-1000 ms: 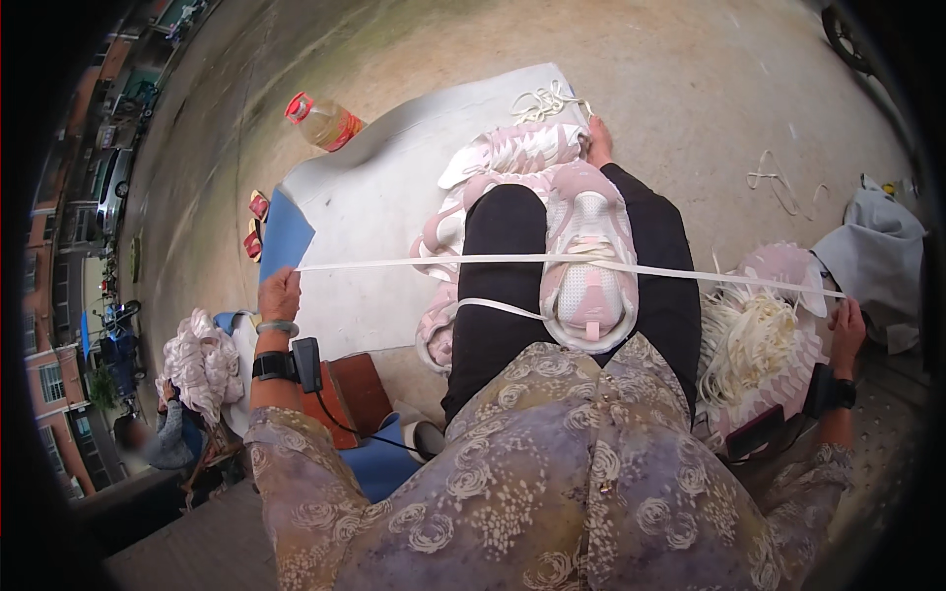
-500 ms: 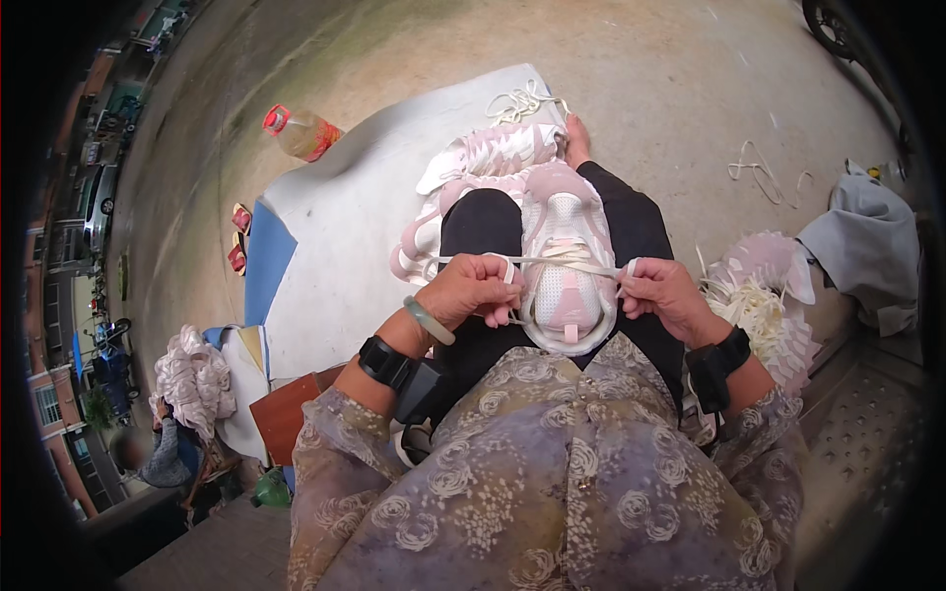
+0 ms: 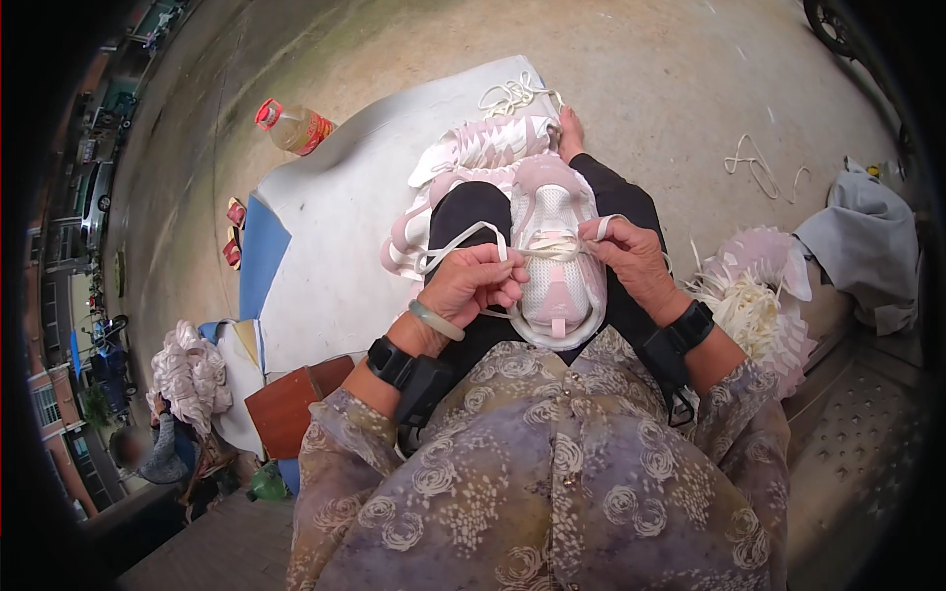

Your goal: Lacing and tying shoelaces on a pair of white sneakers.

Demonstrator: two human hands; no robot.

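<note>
From where I stand, a pink-and-white shoe with a perforated mesh front (image 3: pixel 558 281) lies face up on a dark-trousered lap (image 3: pixel 468 212), its rounded pink toe pointing away from the wearer's body, its pink tongue tab nearest it. A flat, cream-white fabric lace (image 3: pixel 550 246) crosses its middle, pinched on both sides, a slack loop arching out leftward.

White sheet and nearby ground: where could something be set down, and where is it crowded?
Bare: the white sheet between the blue strip and pink shoes; the ground between sheet and black wheel. Crowded: the laced shoe, with left hand, right hand and white lace about it.
</note>
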